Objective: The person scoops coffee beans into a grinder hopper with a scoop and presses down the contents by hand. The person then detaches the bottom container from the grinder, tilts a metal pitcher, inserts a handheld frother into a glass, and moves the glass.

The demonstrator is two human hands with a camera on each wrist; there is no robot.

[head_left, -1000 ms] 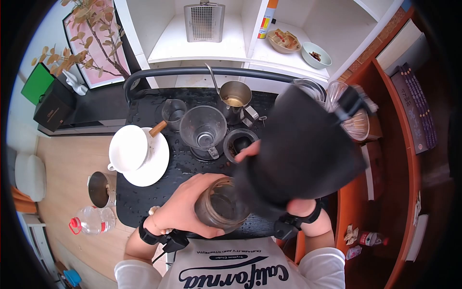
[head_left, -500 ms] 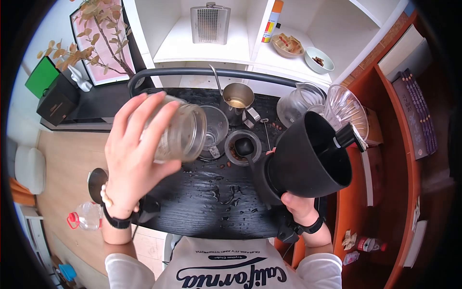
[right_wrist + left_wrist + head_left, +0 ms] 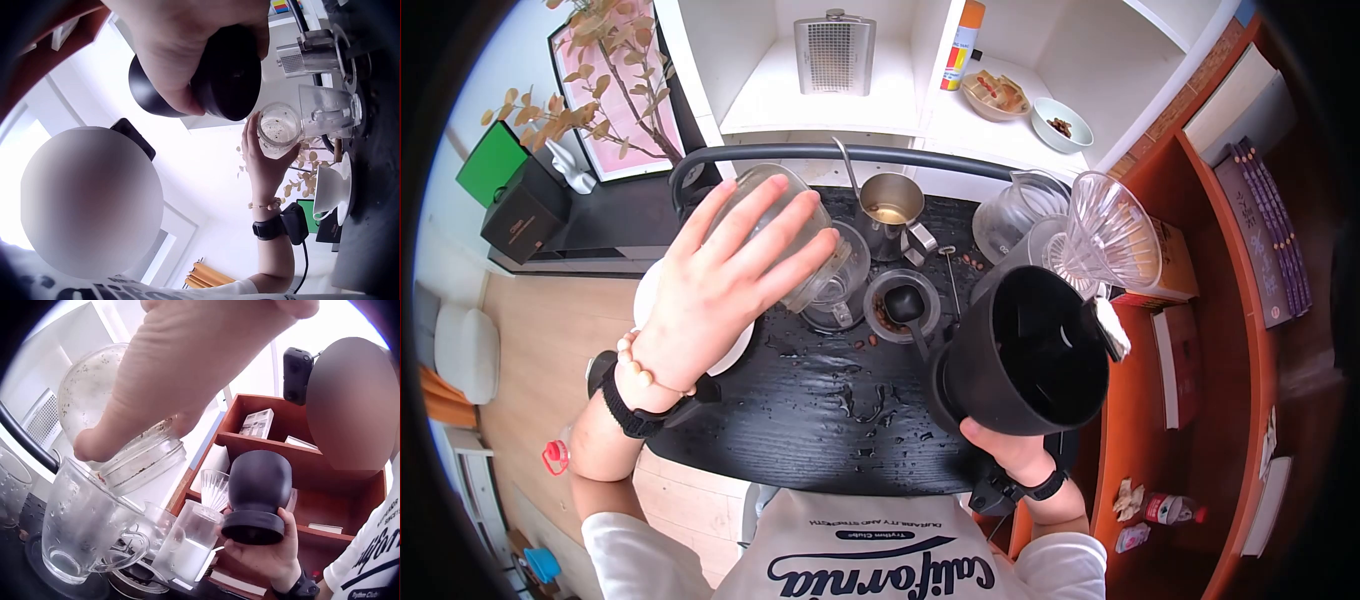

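The left hand [image 3: 735,255] holds a glass jar [image 3: 87,387] tipped on its side, its mouth over the glass cup with a handle [image 3: 81,519]. Specks cling inside the jar [image 3: 279,125]. The right hand [image 3: 1012,448] grips a black, flared container [image 3: 1040,350] by its narrower part; in the left wrist view that container [image 3: 259,487] is upside up with its round base edge low. Between the hands stands a small clear container [image 3: 903,305] with a black scoop and brown bits in it.
Behind stand a metal gooseneck pitcher [image 3: 890,210] and a clear ribbed dripper [image 3: 1112,235]. A white saucer [image 3: 735,355] is partly hidden by the left arm. Water drops lie on the black table [image 3: 840,440], with a few beans. A black rail [image 3: 850,152] runs along its back.
From near the table front, the left hand has lifted the jar up and leftward, then tipped it over the cup. The black container has been lowered slightly and turned, its wide opening now visible.
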